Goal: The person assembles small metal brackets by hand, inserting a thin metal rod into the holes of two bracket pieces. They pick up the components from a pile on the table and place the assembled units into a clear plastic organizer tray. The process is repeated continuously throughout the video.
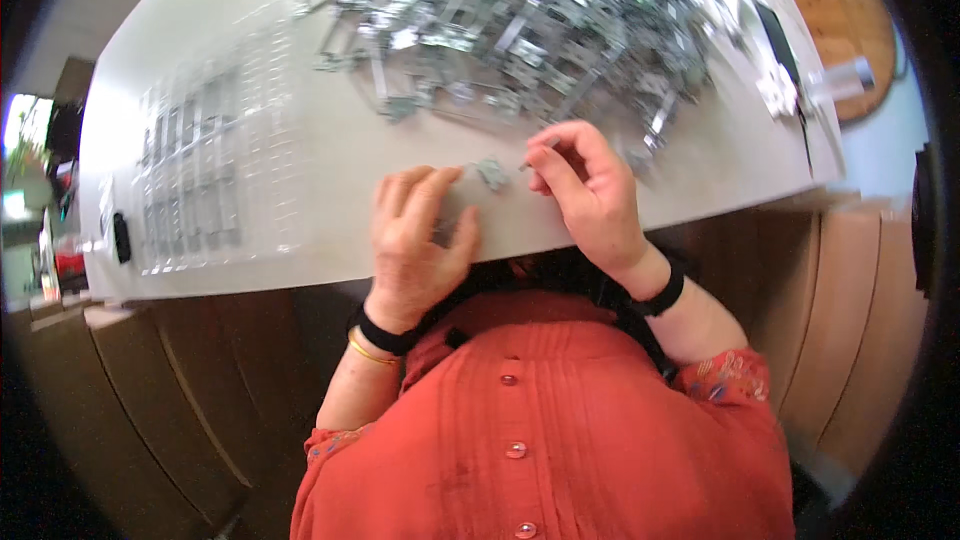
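My left hand [412, 238] rests low over the white table near its front edge, fingers bent and the thumb spread apart from them. A greyish shape shows in the gap between thumb and fingers, too blurred to name. Just beyond these fingertips a small grey metal part [491, 174] lies on the tabletop. To the right, my right hand [592, 195] is raised a little, with thumb and index finger pinched on a small thin metal piece [551, 142], mostly covered by the fingers.
A large heap of silvery metal brackets [520, 25] covers the table's far middle. At left lies a clear plastic tray [270, 140] with rows of metal parts. A dark flat object [776, 38], crumpled white material [776, 92] and a clear bottle [843, 80] sit at right.
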Action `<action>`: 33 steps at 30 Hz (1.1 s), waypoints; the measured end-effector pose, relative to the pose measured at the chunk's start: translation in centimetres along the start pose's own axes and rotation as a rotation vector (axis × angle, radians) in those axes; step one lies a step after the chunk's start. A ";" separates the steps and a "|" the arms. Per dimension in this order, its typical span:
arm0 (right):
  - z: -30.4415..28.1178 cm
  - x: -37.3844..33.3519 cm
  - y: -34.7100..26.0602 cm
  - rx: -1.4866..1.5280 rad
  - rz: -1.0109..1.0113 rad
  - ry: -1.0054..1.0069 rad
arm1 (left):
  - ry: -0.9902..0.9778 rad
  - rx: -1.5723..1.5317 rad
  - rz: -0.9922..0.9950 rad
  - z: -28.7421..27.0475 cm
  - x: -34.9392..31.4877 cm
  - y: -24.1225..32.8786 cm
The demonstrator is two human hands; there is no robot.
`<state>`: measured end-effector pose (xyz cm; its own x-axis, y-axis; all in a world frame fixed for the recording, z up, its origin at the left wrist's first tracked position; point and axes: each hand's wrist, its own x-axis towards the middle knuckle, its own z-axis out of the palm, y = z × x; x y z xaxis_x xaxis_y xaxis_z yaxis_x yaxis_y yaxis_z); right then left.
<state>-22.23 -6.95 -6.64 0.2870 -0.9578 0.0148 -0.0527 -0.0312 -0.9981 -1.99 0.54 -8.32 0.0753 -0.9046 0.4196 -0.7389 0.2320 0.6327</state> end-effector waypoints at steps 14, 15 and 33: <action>-13.6 -6.5 -5.7 -0.045 0.048 -0.139 | -0.045 0.090 -0.036 0.1 -0.3 0.2; -14.5 -6.9 -5.8 -0.069 0.086 -0.127 | -0.043 0.091 -0.044 0.2 -0.4 -0.1; -24.1 -17.8 9.6 -0.256 0.938 -0.334 | -0.059 0.118 -0.069 0.2 -0.5 -0.2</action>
<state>-50.95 2.95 -15.09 0.2747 -0.5011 -0.8206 -0.5842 0.5909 -0.5564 -2.00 0.87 -8.82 0.0916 -0.9373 0.3363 -0.8070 0.1280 0.5765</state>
